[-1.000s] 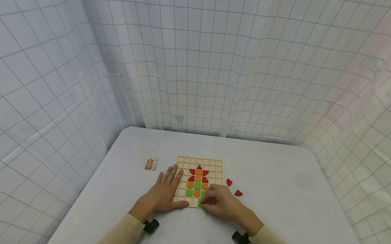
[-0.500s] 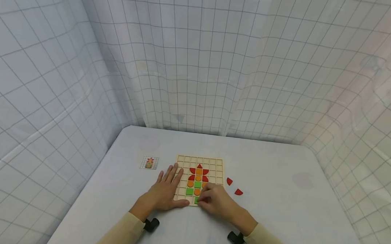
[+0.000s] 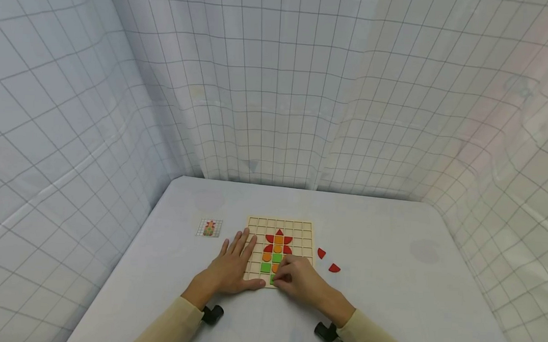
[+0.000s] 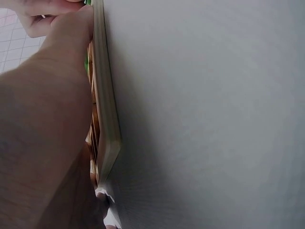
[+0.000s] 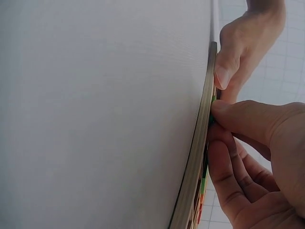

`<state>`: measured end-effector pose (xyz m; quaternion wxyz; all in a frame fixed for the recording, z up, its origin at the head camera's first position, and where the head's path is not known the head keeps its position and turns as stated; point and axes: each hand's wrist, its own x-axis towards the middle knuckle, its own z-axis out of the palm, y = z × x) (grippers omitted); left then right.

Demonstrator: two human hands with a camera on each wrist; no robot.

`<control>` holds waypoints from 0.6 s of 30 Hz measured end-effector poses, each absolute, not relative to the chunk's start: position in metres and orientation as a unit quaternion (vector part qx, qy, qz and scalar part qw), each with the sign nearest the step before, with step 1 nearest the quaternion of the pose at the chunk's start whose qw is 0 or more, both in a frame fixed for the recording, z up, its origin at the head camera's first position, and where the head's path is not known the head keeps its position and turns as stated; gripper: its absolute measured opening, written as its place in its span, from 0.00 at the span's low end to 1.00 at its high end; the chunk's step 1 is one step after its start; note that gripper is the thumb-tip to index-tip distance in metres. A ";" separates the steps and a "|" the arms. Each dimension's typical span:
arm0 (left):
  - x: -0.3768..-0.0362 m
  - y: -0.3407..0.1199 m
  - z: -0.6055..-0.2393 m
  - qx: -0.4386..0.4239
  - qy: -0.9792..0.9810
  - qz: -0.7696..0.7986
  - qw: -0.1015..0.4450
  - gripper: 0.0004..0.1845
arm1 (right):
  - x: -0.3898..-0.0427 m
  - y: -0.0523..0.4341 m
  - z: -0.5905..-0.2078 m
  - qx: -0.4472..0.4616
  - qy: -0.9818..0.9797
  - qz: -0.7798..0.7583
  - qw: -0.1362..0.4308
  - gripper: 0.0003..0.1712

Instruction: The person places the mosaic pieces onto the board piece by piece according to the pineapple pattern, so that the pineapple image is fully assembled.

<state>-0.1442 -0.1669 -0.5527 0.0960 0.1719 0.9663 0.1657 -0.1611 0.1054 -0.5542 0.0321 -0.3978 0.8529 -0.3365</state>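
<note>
A wooden grid board point(image 3: 305, 227) lies on the table, bearing red, orange and green tiles in a figure. Flat on its left side rests my left hand point(image 3: 230, 267), fingers spread, thumb along the front edge. My right hand point(image 3: 305, 282) pinches a green square tile point(image 3: 272, 279) between thumb and fingers at the front row; its right part is covered by the fingertips. The right wrist view has the thumb point(image 5: 238, 113) pressed against the tile at the board's edge. Some tiles on the board's right side are hidden under my right hand.
Left of the board lies a small pattern card point(image 3: 209, 228) with a similar figure on a grid. Two loose red quarter-circle tiles lie to its right, one nearer point(image 3: 321, 253) and one farther out point(image 3: 334, 268). Gridded white curtains point(image 3: 281, 115) enclose the white table.
My right hand has slid the green square tile leftward along the front row, a short way from its earlier spot. The left hand has stayed in place.
</note>
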 end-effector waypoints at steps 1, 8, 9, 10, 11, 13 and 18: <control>-0.144 -0.166 -0.551 0.170 0.967 0.163 0.100 0.70 | -0.161 0.105 -0.554 -0.398 0.853 -0.336 0.031 0.03; -0.142 -0.165 -0.548 0.165 0.968 0.157 0.102 0.70 | -0.160 0.110 -0.554 -0.400 0.852 -0.339 0.013 0.01; -0.142 -0.165 -0.548 0.165 0.968 0.157 0.101 0.71 | -0.160 0.111 -0.553 -0.396 0.852 -0.341 0.012 0.02; -0.142 -0.165 -0.549 0.165 0.969 0.156 0.101 0.71 | -0.160 0.113 -0.553 -0.393 0.853 -0.343 0.011 0.02; -0.142 -0.165 -0.549 0.165 0.969 0.156 0.100 0.71 | -0.160 0.115 -0.552 -0.389 0.854 -0.345 0.009 0.03; -0.142 -0.165 -0.549 0.165 0.969 0.157 0.098 0.71 | -0.161 0.119 -0.551 -0.380 0.856 -0.351 0.005 0.03; -0.142 -0.165 -0.549 0.163 0.969 0.158 0.098 0.71 | -0.165 0.130 -0.549 -0.361 0.861 -0.357 -0.012 0.03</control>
